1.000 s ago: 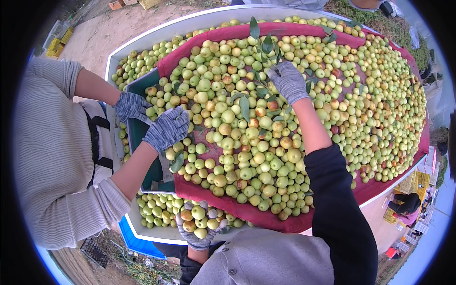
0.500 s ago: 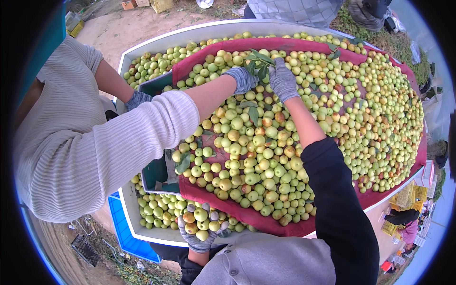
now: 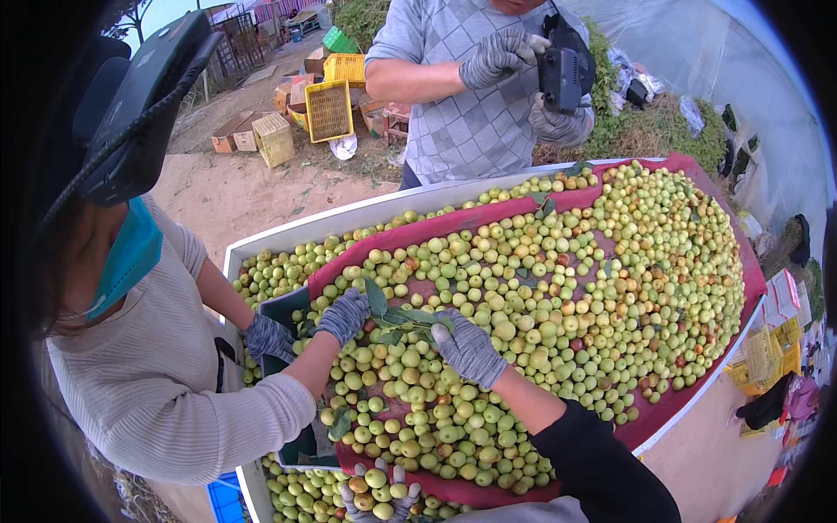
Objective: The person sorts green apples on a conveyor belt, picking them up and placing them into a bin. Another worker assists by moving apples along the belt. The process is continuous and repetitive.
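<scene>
Yellow-green round fruits, which look like jujubes (image 3: 523,331), are spread thickly over a red cloth. My right hand (image 3: 472,350), in a grey knit glove, pinches one end of a leafy sprig (image 3: 403,322) above them. A co-worker's gloved hand (image 3: 345,315) is at the sprig's other end; whether it grips the stem is hard to see. Low in the view, my left hand (image 3: 384,516) is palm up, its gloved fingers curled around several jujubes (image 3: 375,479). It is over the near side trough, and its wrist is cut off by the frame edge.
A pale-walled bin (image 3: 301,228) holds the red cloth (image 3: 349,266) and fruit-filled side troughs. A green-lined opening (image 3: 292,307) is by the co-worker (image 3: 174,401) on the left. Across the bin, another person (image 3: 475,113) holds a black device (image 3: 561,78). Yellow crates (image 3: 330,111) stand behind.
My head view has tilted up, bringing more of both people into sight. My right hand and the sprig have come nearer and leftward over the fruit. My left hand still cups jujubes.
</scene>
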`<state>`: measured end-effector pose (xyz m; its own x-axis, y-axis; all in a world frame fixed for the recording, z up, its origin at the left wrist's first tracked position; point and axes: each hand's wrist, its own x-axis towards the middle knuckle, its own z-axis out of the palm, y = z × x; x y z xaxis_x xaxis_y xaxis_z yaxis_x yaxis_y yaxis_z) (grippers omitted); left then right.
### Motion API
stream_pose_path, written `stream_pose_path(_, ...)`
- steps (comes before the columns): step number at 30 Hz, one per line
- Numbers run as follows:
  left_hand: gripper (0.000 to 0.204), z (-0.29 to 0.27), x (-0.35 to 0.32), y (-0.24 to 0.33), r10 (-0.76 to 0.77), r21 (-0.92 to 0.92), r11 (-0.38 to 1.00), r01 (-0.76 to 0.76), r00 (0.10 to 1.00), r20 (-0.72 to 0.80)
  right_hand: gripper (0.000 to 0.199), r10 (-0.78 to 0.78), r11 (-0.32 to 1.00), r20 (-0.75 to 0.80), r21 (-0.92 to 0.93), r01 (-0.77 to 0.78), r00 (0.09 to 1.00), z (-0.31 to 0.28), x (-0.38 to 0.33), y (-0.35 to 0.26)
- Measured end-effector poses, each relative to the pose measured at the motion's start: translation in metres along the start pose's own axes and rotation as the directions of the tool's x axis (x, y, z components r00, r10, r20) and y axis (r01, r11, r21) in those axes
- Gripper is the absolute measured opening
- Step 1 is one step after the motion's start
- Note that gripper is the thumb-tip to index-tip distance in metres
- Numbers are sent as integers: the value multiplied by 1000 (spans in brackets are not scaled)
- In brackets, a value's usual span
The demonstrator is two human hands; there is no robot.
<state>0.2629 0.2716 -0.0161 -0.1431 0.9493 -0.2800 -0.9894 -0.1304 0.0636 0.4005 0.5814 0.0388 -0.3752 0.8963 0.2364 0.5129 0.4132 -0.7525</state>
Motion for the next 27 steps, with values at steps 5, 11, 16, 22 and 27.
stream_pose_path(5,58,20,6,-16,-113,-298,951,80,989,-94,54,-198,980,387,81,181,901,-8,-102,-57)
stream_pose_path(11,65,33,-10,-32,-76,139,987,82,996,-45,49,-129,988,507,-6,153,852,-2,-159,-88)
stream_pose_path(16,58,24,-29,-32,-29,225,974,-16,980,195,41,-101,992,496,-19,127,862,2,-175,-97)
stream_pose_path(22,59,14,-44,-29,-5,189,982,-8,998,68,34,-140,989,413,108,104,900,9,-177,-102)
stream_pose_path(27,70,11,-50,-38,214,697,674,-246,968,135,19,-192,931,590,-143,336,784,9,-178,-115)
